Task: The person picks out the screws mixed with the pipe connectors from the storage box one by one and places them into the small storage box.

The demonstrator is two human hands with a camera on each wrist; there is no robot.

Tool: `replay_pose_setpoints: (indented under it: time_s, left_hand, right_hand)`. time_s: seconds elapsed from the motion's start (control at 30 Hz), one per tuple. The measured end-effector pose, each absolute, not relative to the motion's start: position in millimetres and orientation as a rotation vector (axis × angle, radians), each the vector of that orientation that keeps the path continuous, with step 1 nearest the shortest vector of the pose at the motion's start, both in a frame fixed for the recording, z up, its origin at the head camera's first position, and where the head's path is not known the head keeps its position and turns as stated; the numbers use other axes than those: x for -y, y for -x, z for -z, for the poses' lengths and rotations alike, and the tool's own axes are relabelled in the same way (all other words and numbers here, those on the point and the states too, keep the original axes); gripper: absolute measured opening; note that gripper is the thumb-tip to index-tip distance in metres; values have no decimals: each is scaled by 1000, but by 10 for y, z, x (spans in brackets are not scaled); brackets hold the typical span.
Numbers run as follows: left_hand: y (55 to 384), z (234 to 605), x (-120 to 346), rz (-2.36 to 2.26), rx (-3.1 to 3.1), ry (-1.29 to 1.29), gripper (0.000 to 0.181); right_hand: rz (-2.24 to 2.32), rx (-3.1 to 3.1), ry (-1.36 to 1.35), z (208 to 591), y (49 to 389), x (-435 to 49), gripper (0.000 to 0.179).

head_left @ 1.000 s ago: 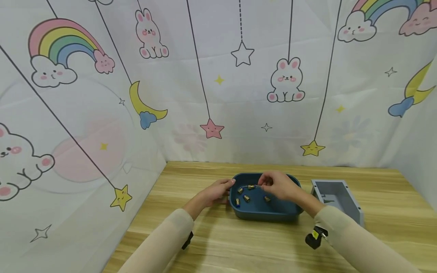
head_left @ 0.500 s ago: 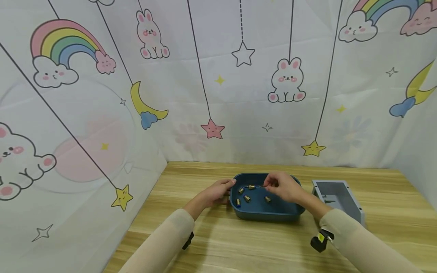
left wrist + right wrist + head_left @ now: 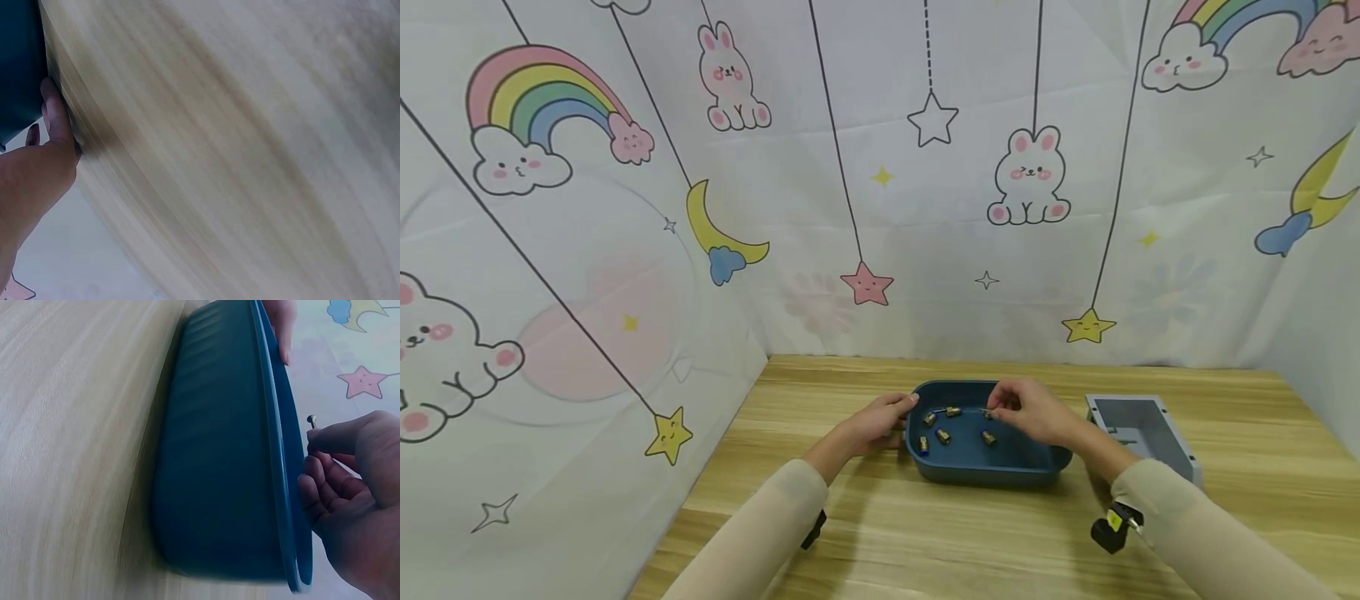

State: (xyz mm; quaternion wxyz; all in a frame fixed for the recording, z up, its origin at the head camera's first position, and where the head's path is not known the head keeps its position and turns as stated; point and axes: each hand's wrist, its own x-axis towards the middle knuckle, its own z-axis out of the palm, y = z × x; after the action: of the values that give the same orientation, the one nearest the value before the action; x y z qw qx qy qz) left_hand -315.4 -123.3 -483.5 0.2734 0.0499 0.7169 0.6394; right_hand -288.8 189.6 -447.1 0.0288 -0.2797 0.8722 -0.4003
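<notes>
A dark blue tray (image 3: 992, 475) stands on the wooden table, with several brass fittings (image 3: 943, 436) with blue ends lying on its floor. My left hand (image 3: 874, 423) grips the tray's left end, thumb over the rim and fingers along the outer wall; the left wrist view has this hand (image 3: 47, 162) at its left edge. Above the tray's right half, my right hand (image 3: 1030, 410) pinches a small metal screw (image 3: 312, 420) between thumb and forefinger. Its round head sticks up past the fingertips in the right wrist view, and the rest is hidden.
A grey open box (image 3: 1150, 433) stands right of the tray, behind the right forearm, with thin metal pieces (image 3: 1123, 438) inside. Behind the table hangs a white printed curtain (image 3: 940, 250). Wooden tabletop (image 3: 925, 533) spreads in front of the tray.
My right hand has moved a little to the right over the tray, still pinching the small screw. A brass piece now shows right by its fingertips. My left hand stays at the tray's left end.
</notes>
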Motion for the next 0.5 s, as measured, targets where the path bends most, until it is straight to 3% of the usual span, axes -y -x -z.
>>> replay_pose_setpoints:
  time_s: [0.5]
  left_hand:
    - [3147,4845,1238,-1711,-1946,-155,57]
  right_hand:
    - [1227,-2656,907,4421,2926,-2041,4]
